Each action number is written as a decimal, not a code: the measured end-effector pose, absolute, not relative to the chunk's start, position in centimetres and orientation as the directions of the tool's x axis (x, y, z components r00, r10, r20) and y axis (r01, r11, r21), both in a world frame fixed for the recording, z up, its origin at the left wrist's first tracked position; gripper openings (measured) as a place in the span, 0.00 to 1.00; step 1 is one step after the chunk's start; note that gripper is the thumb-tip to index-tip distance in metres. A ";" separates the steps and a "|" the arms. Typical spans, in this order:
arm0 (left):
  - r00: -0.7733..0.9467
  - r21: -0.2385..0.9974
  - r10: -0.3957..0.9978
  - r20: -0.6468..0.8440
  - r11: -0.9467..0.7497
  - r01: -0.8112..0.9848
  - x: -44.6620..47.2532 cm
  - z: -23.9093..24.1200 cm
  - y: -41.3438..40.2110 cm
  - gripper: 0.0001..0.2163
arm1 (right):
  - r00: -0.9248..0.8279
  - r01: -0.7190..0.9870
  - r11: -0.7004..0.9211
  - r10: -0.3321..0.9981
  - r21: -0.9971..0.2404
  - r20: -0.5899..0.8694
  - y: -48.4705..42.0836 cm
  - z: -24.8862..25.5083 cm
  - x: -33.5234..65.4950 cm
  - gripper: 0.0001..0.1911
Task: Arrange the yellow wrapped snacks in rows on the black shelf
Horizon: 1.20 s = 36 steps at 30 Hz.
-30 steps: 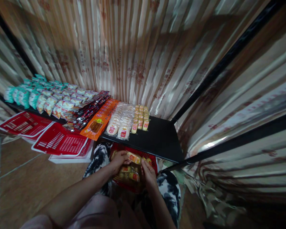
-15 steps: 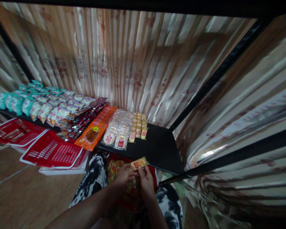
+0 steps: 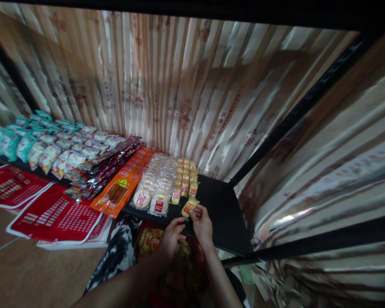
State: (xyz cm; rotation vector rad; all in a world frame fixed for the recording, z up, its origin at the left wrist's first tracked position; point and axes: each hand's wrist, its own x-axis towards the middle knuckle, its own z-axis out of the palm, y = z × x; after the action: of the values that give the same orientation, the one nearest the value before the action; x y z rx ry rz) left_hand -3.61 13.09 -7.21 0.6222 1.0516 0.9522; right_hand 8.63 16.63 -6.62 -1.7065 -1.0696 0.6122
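Observation:
In the head view, my right hand (image 3: 201,223) pinches a small yellow-wrapped snack pack (image 3: 188,208) by its right side. The pack is over the front part of the black shelf (image 3: 223,214), just in front of rows of matching yellow packs (image 3: 185,177). My left hand (image 3: 173,235) is lower and to the left, near the shelf's front edge. Its fingers are loosely bent and apart, with nothing visible in them. Beneath my hands, between the knees, a red bag holds more yellow packs (image 3: 150,240); my forearms partly hide it.
Left of the yellow packs lie clear-wrapped round white crackers (image 3: 160,184), an orange snack bag (image 3: 125,186), dark shiny packets (image 3: 105,171) and white and teal puffy bags (image 3: 11,147). Red printed bags (image 3: 60,214) lie at lower left. Black posts (image 3: 295,107) and a striped curtain (image 3: 179,85) enclose the shelf.
My right hand has carried the yellow pack forward from above the red bag to the shelf, in front of the rows. My left hand has come off the pack. The view has shifted slightly.

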 end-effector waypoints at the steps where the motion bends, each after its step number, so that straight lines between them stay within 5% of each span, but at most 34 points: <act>1: 0.182 0.810 0.886 -0.427 0.464 -0.359 -3.3 -7.3 13.6 0.19 | 0.475 0.386 -0.116 0.876 -0.915 0.089 17.2 -6.6 8.8 0.14; 19: 0.204 0.830 0.913 -0.354 0.407 -0.381 -1.2 -9.0 18.1 0.21 | 0.468 0.517 -0.158 0.875 -0.841 0.123 21.5 -8.2 8.2 0.14; 27: 0.192 0.834 0.913 -0.360 0.407 -0.372 -1.2 -9.5 19.0 0.21 | 0.422 0.558 -0.035 0.872 -0.829 0.247 20.6 -9.8 7.3 0.09; 36: 0.118 0.890 0.953 -0.280 0.304 -0.341 -1.0 -9.4 18.6 0.17 | 0.375 0.646 0.000 0.871 -0.763 0.318 20.7 -11.2 7.6 0.25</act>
State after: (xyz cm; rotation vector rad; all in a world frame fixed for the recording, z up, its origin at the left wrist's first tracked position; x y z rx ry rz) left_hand -0.99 18.65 -9.38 0.7599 1.0251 1.0933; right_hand 7.57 20.72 -11.22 -1.7205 -1.3466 0.3082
